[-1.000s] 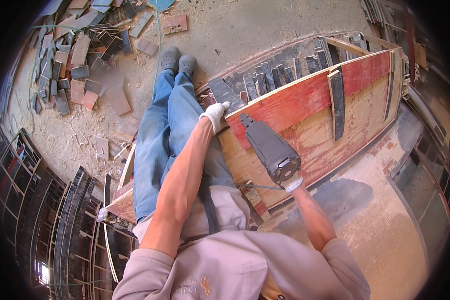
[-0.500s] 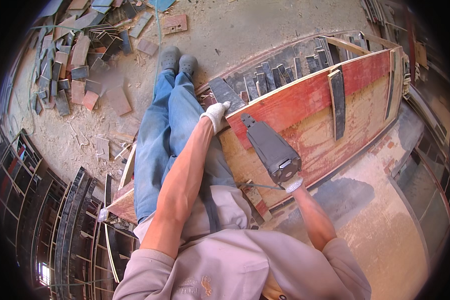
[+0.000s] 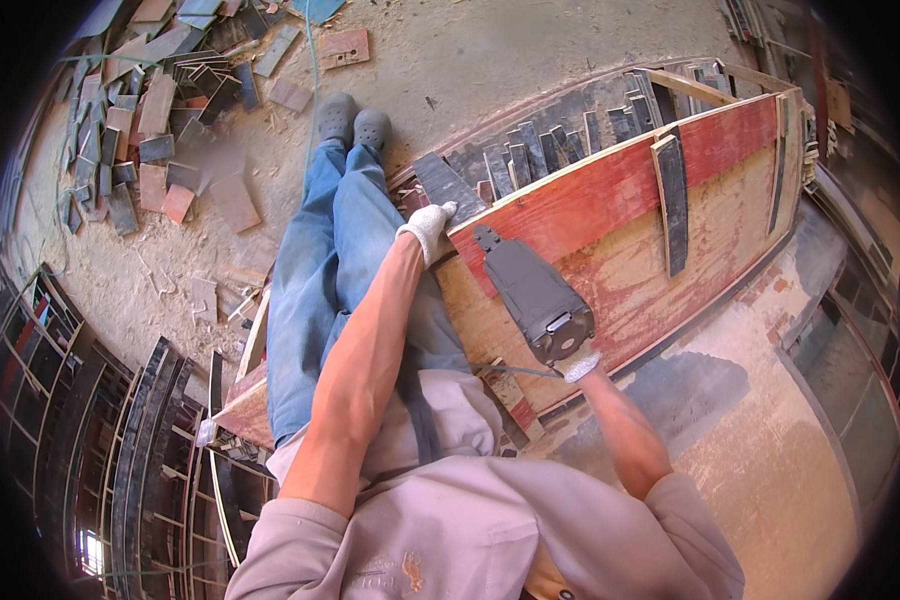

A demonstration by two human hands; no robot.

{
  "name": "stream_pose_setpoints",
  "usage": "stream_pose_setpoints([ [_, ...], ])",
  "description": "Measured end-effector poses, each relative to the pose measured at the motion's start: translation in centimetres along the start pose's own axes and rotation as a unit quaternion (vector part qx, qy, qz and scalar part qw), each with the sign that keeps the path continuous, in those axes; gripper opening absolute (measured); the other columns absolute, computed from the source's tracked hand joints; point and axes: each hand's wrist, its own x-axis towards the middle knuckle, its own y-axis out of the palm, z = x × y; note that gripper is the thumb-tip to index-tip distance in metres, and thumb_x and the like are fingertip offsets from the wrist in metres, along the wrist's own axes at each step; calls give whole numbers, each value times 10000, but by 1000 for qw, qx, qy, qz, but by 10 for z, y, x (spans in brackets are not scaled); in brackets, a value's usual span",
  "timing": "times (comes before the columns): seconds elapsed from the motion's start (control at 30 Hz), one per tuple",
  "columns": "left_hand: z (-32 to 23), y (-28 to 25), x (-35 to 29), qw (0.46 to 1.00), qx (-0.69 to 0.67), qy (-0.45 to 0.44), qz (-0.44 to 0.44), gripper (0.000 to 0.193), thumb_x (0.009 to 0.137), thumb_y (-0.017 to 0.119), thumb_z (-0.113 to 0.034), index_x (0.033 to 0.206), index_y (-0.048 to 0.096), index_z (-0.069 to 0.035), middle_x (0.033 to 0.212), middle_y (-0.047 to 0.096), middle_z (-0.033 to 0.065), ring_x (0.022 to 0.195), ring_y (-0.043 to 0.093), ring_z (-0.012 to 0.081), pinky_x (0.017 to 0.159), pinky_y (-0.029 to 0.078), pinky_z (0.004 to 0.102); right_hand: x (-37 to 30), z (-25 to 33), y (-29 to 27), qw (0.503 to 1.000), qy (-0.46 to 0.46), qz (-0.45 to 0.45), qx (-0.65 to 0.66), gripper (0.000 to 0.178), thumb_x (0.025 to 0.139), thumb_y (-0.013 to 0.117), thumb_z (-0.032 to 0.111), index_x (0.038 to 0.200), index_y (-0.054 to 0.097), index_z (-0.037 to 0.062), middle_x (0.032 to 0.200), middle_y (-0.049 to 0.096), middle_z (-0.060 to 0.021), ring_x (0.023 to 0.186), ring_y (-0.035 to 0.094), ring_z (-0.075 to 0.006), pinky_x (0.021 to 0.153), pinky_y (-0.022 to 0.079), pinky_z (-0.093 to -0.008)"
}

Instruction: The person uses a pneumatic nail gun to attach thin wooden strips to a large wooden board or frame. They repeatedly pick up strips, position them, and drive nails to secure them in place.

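My left hand (image 3: 430,228), in a white knit glove, is closed on the near end of a dark board (image 3: 448,182), where it meets the corner of a red-faced plywood panel (image 3: 600,192). My right hand (image 3: 581,368), gloved too, grips a grey nail gun (image 3: 538,298); the gun's body hides most of the fingers and the handle. The gun's nose points up and left at the panel's face, just below its top edge and close to my left hand. I cannot tell whether it touches the wood. A thin hose (image 3: 515,370) runs left from near my right hand.
Behind the panel, several dark wood strips (image 3: 530,150) stand in the long wooden box. A narrow dark strip (image 3: 672,205) is fixed upright across the panel. Wood offcuts (image 3: 155,120) lie heaped on the floor at far left. Framed panels (image 3: 120,450) stack at lower left.
The nail gun and my right hand have shifted slightly left. My left hand keeps its hold on the board; the whole view has moved a little.
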Motion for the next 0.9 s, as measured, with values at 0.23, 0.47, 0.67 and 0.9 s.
stream_pose_setpoints([
  [0.23,9,-9,13,1000,-12,10,0,157,1048,519,-172,1117,593,-52,1022,694,109,890,688,243,831,604,423,-8,15,-11,995,-22,-98,-22,514,877,620,417,1315,620,149,1302,637,-89,1225,575,-313,1045,441,-494],
  [0.47,3,-6,12,1000,-7,8,1,147,1040,550,-179,1087,593,-47,995,689,103,844,688,241,798,613,409,-1,7,16,996,-21,-79,29,472,871,640,455,1223,648,141,1260,657,-93,1194,575,-297,1020,439,-506],
  [0.67,0,-11,12,1000,-6,-15,7,147,1049,532,-182,1103,584,-57,991,689,99,852,690,246,800,612,421,-11,21,-5,987,48,-16,154,537,951,539,352,1430,537,109,1410,575,-131,1325,511,-342,1138,378,-482],
  [0.9,-5,-4,-3,999,1,-47,6,207,1077,457,-203,1165,576,-58,1095,693,124,956,698,264,874,591,449,-23,63,-29,884,167,-173,402,148,962,668,225,1039,675,99,826,603,0,733,552,-126,674,453,-335],
])
